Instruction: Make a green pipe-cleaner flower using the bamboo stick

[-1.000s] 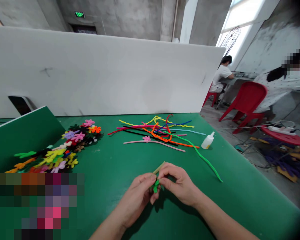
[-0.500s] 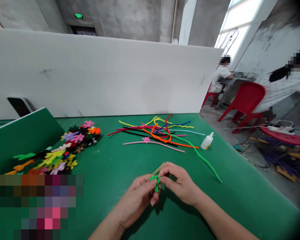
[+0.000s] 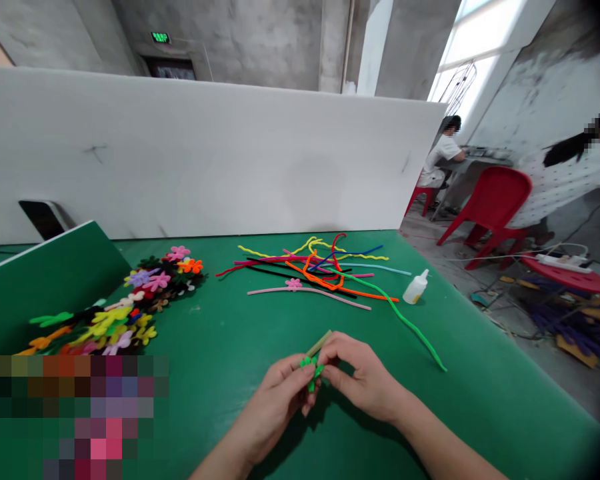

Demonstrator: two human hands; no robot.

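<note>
My left hand (image 3: pixel 284 395) is closed, with thumb and fingers pinching a small bright green pipe-cleaner flower (image 3: pixel 311 385) above the table. My right hand (image 3: pixel 363 377) is also closed, its thumb and forefinger pinching the right-hand petal of that flower. A straight olive-tan strip (image 3: pixel 319 343) sticks up behind the flower, between the two hands; its lower end is hidden, so I cannot tell which fingers hold it. Beyond the hands lie loose pipe cleaners in several colours, among them a long green one (image 3: pixel 414 325) and a pale pink one (image 3: pixel 325 291).
A small pink flower (image 3: pixel 294 285) lies by the pipe cleaners, with a white squeeze bottle (image 3: pixel 415 288) to their right. Many fuzzy flowers (image 3: pixel 111 319) are heaped at left beside a green board (image 3: pixel 75 267). A white partition (image 3: pixel 220 160) backs the table. Two people sit beyond at right.
The green flower has tilted slightly between my fingers, its right petal now pinched a little further out. Both hands stay close together; the whole view has shifted slightly.
</note>
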